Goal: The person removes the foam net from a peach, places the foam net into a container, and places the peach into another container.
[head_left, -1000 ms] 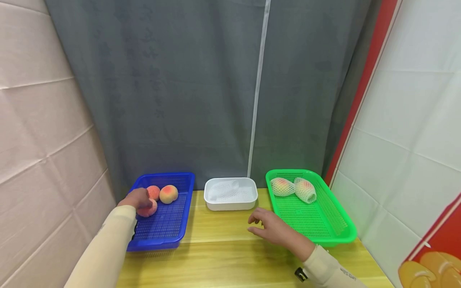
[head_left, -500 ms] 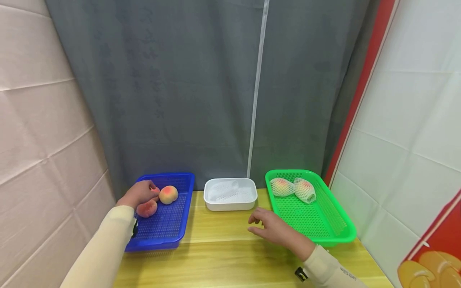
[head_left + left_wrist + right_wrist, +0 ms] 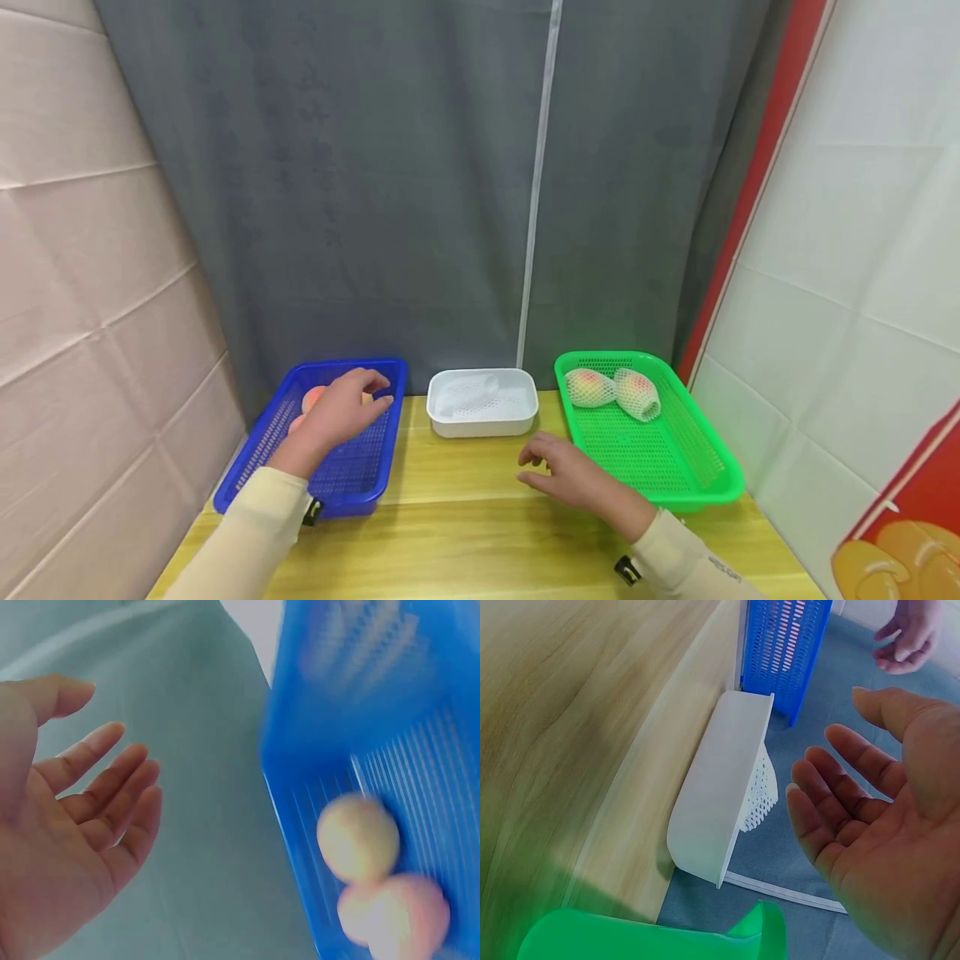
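Left hand (image 3: 347, 408) has come off the peaches (image 3: 358, 838) since the last frame: half a second ago it was down on the one at the back left, and now it's further right and closer to the camera, up over the blue basket (image 3: 351, 505). Its grip is relaxed, fingers loosely bent and the palm bare in the left wrist view, so it's not carrying anything. All three peaches sit in the blue basket, bunched together, and the arm covers part of them in the head view.

Right hand (image 3: 566, 472) hasn't budged. It hangs over the counter (image 3: 465, 533) just in front of the white tray (image 3: 482, 428), right beside the green basket (image 3: 697, 500), grip slack and nothing in it.

White tray's in the middle with foam netting (image 3: 471, 398) lying inside; can't really tell how many pieces. Over in the green basket, two netted peaches (image 3: 588, 388) are lying side by side at the back, same spot as before. Behind everything there's a dark grey curtain (image 3: 375, 208) with a pale strip running down it.
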Motion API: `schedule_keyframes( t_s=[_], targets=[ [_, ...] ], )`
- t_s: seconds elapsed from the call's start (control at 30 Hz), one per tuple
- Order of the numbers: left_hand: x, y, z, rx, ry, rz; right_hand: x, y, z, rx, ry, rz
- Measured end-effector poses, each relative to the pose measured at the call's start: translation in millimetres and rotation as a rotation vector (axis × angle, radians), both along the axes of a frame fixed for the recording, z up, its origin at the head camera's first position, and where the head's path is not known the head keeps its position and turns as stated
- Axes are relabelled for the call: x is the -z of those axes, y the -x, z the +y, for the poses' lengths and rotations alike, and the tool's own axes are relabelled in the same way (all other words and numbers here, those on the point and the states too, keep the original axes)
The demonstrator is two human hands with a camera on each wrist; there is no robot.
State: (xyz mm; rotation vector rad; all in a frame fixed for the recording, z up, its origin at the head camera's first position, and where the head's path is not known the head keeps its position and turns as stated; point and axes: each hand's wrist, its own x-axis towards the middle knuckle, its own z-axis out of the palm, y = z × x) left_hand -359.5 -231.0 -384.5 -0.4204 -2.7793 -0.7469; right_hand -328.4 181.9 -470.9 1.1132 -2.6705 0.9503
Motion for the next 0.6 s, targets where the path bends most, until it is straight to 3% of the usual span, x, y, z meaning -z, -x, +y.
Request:
schedule_keyframes(
  t_s=[0.13,0.3,0.6],
  targets=[
    [5.6,-20.6,34.6,0.079,-0.056,0.072,-0.6,0.4,0.2,-0.001,-0.001,-0.003],
    [24.0,-41.9,73.1,0.148,-0.118,0.146,-0.4,0.2,-0.6,0.006,-0.009,-0.008],
    [68.5,-67.8,113.1,0.219,-0.138,0.134,0.0,-1.7,-2.4,0.014,-0.010,-0.027]
  ],
)
